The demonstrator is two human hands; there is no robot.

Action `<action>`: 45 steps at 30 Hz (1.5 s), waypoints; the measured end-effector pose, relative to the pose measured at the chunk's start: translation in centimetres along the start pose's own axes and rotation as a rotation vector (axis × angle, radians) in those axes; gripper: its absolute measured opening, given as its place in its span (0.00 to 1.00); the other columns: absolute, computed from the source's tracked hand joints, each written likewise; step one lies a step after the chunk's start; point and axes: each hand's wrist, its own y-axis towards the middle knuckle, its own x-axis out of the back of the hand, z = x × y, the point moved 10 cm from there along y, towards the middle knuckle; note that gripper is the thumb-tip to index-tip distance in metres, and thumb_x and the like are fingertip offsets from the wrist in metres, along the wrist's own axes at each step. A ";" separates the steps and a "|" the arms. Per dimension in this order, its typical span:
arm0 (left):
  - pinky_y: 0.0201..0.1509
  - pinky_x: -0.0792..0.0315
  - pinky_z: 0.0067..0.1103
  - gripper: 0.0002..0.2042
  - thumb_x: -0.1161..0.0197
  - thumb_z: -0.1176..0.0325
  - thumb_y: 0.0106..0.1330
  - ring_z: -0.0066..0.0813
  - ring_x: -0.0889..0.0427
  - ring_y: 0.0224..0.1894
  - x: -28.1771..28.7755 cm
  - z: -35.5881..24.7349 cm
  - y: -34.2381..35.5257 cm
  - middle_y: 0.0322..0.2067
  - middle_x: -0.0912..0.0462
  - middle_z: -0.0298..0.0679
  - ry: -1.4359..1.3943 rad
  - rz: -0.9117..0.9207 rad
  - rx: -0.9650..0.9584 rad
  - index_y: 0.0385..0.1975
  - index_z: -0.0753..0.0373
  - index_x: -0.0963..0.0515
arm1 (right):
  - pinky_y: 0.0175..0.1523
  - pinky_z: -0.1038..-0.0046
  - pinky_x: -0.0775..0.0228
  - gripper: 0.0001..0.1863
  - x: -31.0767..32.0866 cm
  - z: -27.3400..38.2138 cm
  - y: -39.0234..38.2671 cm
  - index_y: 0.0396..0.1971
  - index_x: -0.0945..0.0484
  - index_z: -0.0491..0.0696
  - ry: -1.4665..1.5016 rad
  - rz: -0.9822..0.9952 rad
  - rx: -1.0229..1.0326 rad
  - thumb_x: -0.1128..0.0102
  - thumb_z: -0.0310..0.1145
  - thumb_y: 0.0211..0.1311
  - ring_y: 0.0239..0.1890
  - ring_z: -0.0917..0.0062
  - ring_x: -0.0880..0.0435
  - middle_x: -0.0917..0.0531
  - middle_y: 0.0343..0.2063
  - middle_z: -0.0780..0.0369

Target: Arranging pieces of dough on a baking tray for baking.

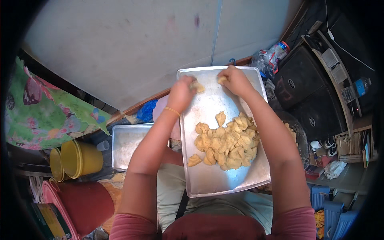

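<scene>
Left hand [183,94], blurred, grasping yellowish dough piece [199,87] at fingertips, over far left of metal tray [208,182]. Right hand [236,81] pinching second piece [221,80] near tray's far edge. Dough pile [228,144] on tray, nearer than both hands, between forearms. Loose piece [194,160] at pile's near left.

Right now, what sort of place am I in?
Probably a cluttered home room where food is handled: a metal tray of dough-like pieces, a floral cloth and big black speaker-like boxes suggest it.
</scene>
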 end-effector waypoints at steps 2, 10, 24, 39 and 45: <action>0.46 0.27 0.34 0.08 0.38 0.71 0.58 0.48 0.21 0.41 0.1 1.7 2.2 0.38 0.21 0.50 -0.010 -0.109 0.021 0.36 0.66 0.20 | 0.48 0.65 0.28 0.10 0.6 0.8 1.5 0.36 0.19 0.44 0.321 -0.036 -0.098 0.40 0.24 0.51 0.40 0.58 0.19 0.18 0.36 0.54; 0.52 0.28 0.33 0.14 0.34 0.66 0.56 0.49 0.23 0.46 0.0 0.2 3.1 0.40 0.21 0.49 0.062 0.113 -0.138 0.42 0.64 0.18 | 0.53 0.67 0.31 0.19 -1.4 8.5 -7.4 0.42 0.21 0.49 0.407 0.526 0.394 0.30 0.32 0.47 0.47 0.65 0.23 0.24 0.42 0.57; 0.60 0.38 0.36 0.19 0.36 0.64 0.58 0.44 0.27 0.54 -4.1 -3.0 5.2 0.49 0.23 0.43 0.270 0.237 -0.262 0.51 0.57 0.22 | 0.53 0.65 0.30 0.15 3.3 4.5 -7.4 0.39 0.19 0.48 0.361 0.358 0.478 0.31 0.33 0.50 0.50 0.65 0.22 0.18 0.39 0.56; 0.52 0.33 0.33 0.13 0.35 0.62 0.56 0.40 0.23 0.46 -7.9 -8.2 7.6 0.40 0.19 0.38 0.129 0.215 -0.405 0.39 0.60 0.17 | 0.46 0.64 0.28 0.14 4.6 -7.4 -2.2 0.40 0.19 0.46 0.414 -0.129 -0.079 0.32 0.29 0.50 0.41 0.60 0.18 0.18 0.39 0.52; 0.53 0.36 0.32 0.08 0.38 0.63 0.59 0.37 0.24 0.47 -10.2 -8.9 8.4 0.39 0.19 0.37 0.392 0.224 -0.409 0.34 0.58 0.17 | 0.51 0.66 0.29 0.13 6.1 -10.4 -3.4 0.41 0.18 0.44 0.141 -0.214 -0.238 0.39 0.28 0.53 0.46 0.59 0.21 0.21 0.47 0.55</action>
